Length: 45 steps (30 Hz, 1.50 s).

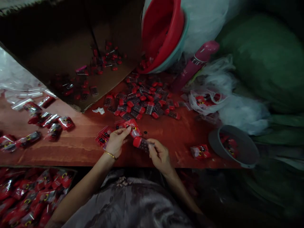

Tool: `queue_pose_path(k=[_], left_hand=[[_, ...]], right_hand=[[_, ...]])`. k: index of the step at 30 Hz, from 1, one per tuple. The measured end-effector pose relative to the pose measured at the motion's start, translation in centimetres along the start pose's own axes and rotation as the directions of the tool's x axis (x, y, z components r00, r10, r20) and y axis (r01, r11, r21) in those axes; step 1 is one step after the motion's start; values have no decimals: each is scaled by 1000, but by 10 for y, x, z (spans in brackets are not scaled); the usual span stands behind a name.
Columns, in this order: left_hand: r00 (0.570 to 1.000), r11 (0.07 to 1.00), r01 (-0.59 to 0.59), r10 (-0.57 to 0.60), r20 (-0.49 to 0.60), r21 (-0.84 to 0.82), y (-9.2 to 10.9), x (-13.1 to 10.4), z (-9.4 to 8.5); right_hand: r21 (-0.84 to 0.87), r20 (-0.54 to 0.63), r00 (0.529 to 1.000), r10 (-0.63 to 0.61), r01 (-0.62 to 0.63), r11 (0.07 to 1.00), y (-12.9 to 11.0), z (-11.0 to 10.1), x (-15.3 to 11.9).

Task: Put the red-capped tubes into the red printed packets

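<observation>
Between the thumb and fingers of my left hand (117, 141) is a red printed card (133, 127), its face turned up. My right hand (159, 154) is closed on the end of a small red-capped container (142, 144) with a dark, dotted body. The container's red cap points left, just below the card; whether the two touch I cannot tell. More red printed cards (103, 136) lie on the table by my left hand. Beyond both hands spreads a loose pile of similar red-capped containers (149, 104).
A tilted cardboard box (114, 85) with more containers stands at the back left. Red (175, 28) and teal basins lean behind the pile, beside a pink bottle (192, 68). A grey bowl (217, 144) sits right. Wrapped red packs (53, 126) lie left; more fill a bin below.
</observation>
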<state>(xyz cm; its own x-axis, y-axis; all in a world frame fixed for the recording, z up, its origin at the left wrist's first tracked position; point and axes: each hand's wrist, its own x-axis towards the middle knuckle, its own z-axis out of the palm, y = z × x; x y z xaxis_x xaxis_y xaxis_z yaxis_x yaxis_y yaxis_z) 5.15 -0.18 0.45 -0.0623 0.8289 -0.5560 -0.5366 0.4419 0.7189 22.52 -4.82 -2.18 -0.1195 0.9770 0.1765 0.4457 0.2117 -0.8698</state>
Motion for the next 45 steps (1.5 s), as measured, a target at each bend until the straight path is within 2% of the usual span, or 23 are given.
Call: queue_pose_path(k=[4, 8, 14, 20, 23, 26, 30, 33, 38, 42, 45], left_hand=[[1000, 1000, -5, 5, -8, -2, -1, -3, 1], [1000, 1000, 15, -14, 27, -16, -1, -4, -1], [998, 1000, -29, 30, 54, -6, -6, -2, 5], [988, 990, -136, 134, 77, 25, -20, 1, 4], [987, 990, -137, 139, 76, -32, -23, 3, 2], [995, 993, -88, 92, 41, -83, -21, 5, 0], [996, 996, -34, 41, 83, -79, -18, 5, 2], [991, 998, -17, 26, 130, -67, -15, 5, 2], [988, 993, -82, 92, 124, -81, -15, 5, -3], [986, 991, -134, 135, 94, -15, -16, 4, -5], [984, 987, -155, 159, 76, -49, -14, 2, -2]], right_hand=[[143, -41, 991, 131, -124, 982, 2, 9, 4], [294, -21, 965, 261, -243, 924, 3, 13, 7], [433, 27, 949, 313, -293, 852, -3, 18, 11], [290, -129, 962, 239, -194, 937, -4, 26, 14], [296, -84, 966, 246, -211, 932, -5, 29, 15], [311, -13, 969, 247, -231, 922, -8, 32, 16], [272, -27, 977, 211, -196, 942, -11, 39, 19], [318, -38, 974, 223, -200, 927, -11, 46, 23], [447, -50, 958, 283, -232, 864, -10, 53, 24], [343, -91, 964, 249, -204, 917, -11, 52, 26], [260, -101, 972, 214, -182, 948, -13, 52, 27]])
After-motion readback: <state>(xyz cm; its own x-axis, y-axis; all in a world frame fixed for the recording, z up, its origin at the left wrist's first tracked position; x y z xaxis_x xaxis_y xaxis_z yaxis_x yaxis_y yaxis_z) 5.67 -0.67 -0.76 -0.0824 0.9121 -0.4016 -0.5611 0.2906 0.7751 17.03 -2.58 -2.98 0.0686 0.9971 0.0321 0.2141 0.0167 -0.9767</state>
